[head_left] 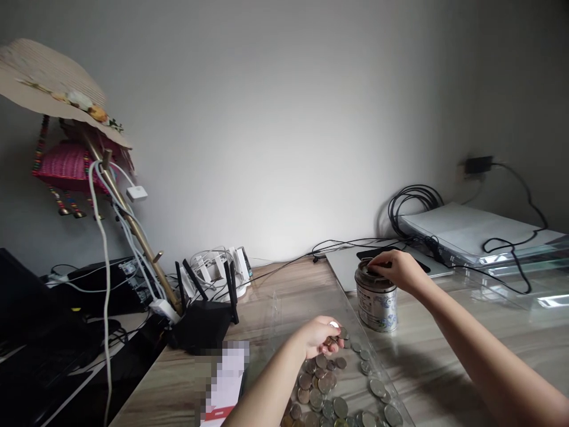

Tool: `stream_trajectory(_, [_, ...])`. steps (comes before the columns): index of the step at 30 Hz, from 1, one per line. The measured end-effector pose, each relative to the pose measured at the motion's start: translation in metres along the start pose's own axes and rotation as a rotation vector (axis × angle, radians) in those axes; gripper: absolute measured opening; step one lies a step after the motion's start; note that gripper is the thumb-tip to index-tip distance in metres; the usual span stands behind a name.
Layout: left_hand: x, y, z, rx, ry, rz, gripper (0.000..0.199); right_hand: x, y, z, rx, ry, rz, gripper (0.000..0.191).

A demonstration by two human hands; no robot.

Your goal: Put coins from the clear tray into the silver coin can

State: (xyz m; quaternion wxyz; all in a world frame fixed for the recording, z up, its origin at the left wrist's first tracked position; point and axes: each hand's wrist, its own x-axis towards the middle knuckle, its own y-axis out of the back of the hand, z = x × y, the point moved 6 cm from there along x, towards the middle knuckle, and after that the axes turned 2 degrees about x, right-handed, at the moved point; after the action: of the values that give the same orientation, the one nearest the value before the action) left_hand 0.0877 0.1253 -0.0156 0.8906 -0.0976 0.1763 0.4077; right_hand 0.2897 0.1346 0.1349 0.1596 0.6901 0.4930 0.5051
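Note:
My left hand [319,339] is closed around several coins [344,334], held low above a clear plastic tray [284,299]. Silver and copper-coloured loose coins [327,382] are spread over the tray beneath it and along its right side. To the right stands an upright round tin [377,308] with printed blue flowers. My right hand [395,265] is at the tin's top, fingers pinched together and pointing down at the rim. Whatever those fingertips hold is hidden, as is the inside of the tin.
A black router [202,323] with raised antennas stands left of the tray, near a pale paper with a red band [222,391]. Behind the tin lie a flat grey panel [342,267] and black cables [413,201]. Clear plastic sheets [484,231] are stacked at the right.

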Motion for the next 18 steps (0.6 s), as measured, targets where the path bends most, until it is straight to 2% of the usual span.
stream_trajectory(2, [-0.002, -0.001, 0.003, 0.037, -0.03, 0.012, 0.022, 0.003, -0.002, 0.004, 0.013, 0.02, -0.029, 0.015])
stream_trajectory(3, [-0.003, -0.001, 0.004, 0.046, -0.048, 0.014, 0.024, 0.002, 0.0, 0.002, 0.01, 0.048, 0.01, 0.016])
stream_trajectory(7, [-0.002, 0.003, 0.011, 0.022, -0.137, 0.085, 0.03, -0.017, 0.017, -0.03, 0.036, 0.255, 0.384, 0.025])
stream_trajectory(8, [-0.002, 0.005, 0.012, 0.0, -0.167, 0.114, 0.032, -0.025, 0.016, -0.042, 0.064, 0.317, 0.423, 0.026])
stream_trajectory(10, [-0.001, 0.009, 0.017, -0.067, -0.236, 0.164, 0.034, -0.04, 0.002, -0.067, 0.101, 0.453, 0.341, 0.025])
stream_trajectory(13, [-0.002, 0.014, 0.023, -0.176, -0.344, 0.222, 0.036, -0.057, -0.038, -0.096, 0.025, 0.574, 0.046, 0.027])
stream_trajectory(15, [-0.004, 0.016, 0.027, -0.214, -0.391, 0.236, 0.036, -0.061, -0.063, -0.1, -0.039, 0.526, -0.102, 0.029])
stream_trajectory(18, [-0.005, 0.012, 0.03, -0.217, -0.402, 0.175, 0.033, -0.06, -0.087, -0.093, -0.059, 0.407, -0.224, 0.02])
